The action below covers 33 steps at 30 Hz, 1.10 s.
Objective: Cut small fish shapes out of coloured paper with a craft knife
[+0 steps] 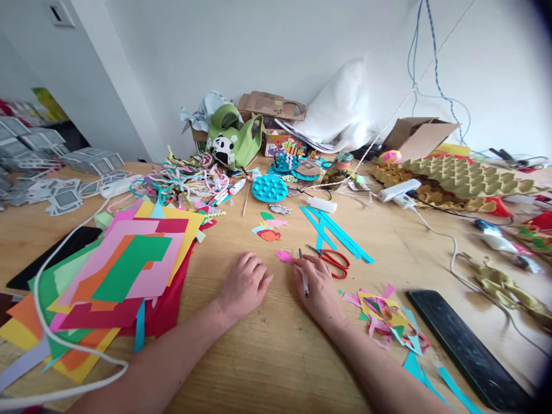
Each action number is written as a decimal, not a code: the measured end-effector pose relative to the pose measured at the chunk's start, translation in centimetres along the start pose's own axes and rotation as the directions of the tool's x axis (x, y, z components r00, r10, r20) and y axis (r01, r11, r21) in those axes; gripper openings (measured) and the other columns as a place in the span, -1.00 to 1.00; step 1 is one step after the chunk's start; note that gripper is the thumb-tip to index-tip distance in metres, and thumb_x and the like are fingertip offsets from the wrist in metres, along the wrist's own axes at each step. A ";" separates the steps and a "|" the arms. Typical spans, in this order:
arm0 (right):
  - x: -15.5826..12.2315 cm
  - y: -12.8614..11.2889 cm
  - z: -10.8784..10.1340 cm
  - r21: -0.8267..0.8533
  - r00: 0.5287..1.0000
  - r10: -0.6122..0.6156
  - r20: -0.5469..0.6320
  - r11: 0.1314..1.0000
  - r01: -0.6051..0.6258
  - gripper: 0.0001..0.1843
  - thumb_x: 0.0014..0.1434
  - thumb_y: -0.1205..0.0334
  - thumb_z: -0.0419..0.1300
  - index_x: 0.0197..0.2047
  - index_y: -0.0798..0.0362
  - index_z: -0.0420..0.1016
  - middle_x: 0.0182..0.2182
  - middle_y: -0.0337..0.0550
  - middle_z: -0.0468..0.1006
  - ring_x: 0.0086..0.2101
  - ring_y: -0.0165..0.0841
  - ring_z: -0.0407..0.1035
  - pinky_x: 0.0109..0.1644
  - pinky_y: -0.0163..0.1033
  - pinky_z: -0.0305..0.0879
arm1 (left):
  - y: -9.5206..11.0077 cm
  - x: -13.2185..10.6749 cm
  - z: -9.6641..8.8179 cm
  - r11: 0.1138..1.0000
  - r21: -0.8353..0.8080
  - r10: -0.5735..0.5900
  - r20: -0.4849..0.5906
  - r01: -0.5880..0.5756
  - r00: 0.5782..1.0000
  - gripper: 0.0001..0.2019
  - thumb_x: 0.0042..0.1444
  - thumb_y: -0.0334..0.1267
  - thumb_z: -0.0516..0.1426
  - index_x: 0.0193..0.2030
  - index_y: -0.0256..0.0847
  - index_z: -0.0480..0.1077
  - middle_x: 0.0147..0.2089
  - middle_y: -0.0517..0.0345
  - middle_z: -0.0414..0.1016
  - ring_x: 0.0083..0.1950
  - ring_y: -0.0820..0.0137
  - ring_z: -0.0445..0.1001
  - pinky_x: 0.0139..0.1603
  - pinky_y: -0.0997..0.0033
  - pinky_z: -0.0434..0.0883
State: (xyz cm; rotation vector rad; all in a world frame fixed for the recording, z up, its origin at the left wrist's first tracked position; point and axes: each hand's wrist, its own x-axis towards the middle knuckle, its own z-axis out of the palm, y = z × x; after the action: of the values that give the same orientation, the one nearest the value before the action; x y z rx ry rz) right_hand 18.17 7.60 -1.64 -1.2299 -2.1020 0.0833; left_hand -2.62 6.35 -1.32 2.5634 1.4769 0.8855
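My right hand [317, 284] grips a slim grey-and-black pen [305, 279]. Its fingertips meet the tail end of a small pink paper fish [283, 256] that lies flat on the wood. My left hand [246, 284] rests on the table left of that fish, fingers curled in, with nothing seen in it. Just beyond my right hand lie red-handled scissors [334, 261]. Farther back are several cut paper fish, among them an orange one [271, 236], and a grey patterned fish [279, 209].
Coloured paper sheets [129, 270] are piled at left, near a white cable [41, 299]. Blue paper strips [345, 238], paper scraps [388, 313] and a black phone [463, 345] lie at right. Behind stand a turquoise bumpy disc [269, 188], a green panda bag [237, 141] and egg trays [474, 172].
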 end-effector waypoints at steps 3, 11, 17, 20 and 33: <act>0.1 0.1 -0.1 0.013 1.000 0.000 0.007 1.000 0.000 -0.66 0.29 0.41 0.00 0.09 0.00 0.37 -0.07 0.05 0.56 0.08 -0.05 0.32 0.06 0.12 0.36 | 0.0 0.1 -0.1 1.000 -0.006 0.013 -0.033 -0.013 0.999 -0.89 0.24 -0.33 0.10 -0.26 -0.24 0.44 -0.19 0.01 0.46 0.04 0.20 0.36 0.11 0.09 0.38; 4.3 -0.7 1.0 -0.009 0.966 -0.171 0.194 0.984 0.176 -0.66 0.28 0.35 0.07 0.11 0.00 0.36 -0.08 0.03 0.61 0.18 -0.04 0.26 0.13 0.16 0.28 | 0.1 0.3 -1.1 1.000 -0.005 -0.014 -0.176 0.013 0.984 -0.70 0.31 -0.34 -0.04 -0.46 -0.19 0.33 -0.44 0.10 0.38 -0.31 0.32 0.34 -0.25 0.27 0.34; 5.6 -0.7 3.9 -0.041 0.948 -0.148 0.282 0.985 0.166 -0.73 0.28 0.35 0.05 0.03 0.07 0.39 -0.06 0.08 0.60 0.16 0.02 0.25 0.22 0.28 0.08 | -0.3 0.2 -1.2 0.999 0.010 -0.031 -0.253 0.034 0.967 -0.66 0.32 -0.33 -0.05 -0.52 -0.15 0.26 -0.50 0.13 0.32 -0.36 0.33 0.32 -0.31 0.29 0.27; 4.6 -1.0 3.7 -0.022 0.942 -0.178 0.285 0.981 0.192 -0.73 0.28 0.35 0.04 0.03 0.06 0.39 -0.13 0.08 0.62 0.16 0.01 0.25 0.23 0.29 0.05 | -0.4 0.3 -1.1 0.999 0.006 -0.037 -0.267 0.040 0.963 -0.66 0.32 -0.34 -0.05 -0.53 -0.15 0.24 -0.52 0.14 0.31 -0.38 0.33 0.31 -0.31 0.29 0.26; 4.7 -0.7 4.2 -0.015 0.946 -0.192 0.259 0.979 0.203 -0.79 0.30 0.29 0.08 0.00 0.06 0.37 -0.10 0.08 0.61 0.18 -0.02 0.24 0.24 0.30 0.05 | -0.6 0.4 -1.2 0.997 -0.023 -0.080 -0.271 0.076 0.959 -0.66 0.33 -0.37 -0.05 -0.52 -0.16 0.22 -0.51 0.15 0.30 -0.38 0.35 0.31 -0.31 0.31 0.25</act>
State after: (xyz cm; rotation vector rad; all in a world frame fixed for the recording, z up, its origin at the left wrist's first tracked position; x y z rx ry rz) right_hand 13.68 12.08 -2.02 -1.0709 -2.4533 0.1137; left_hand -3.56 6.75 -0.29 2.4322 1.6185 1.2731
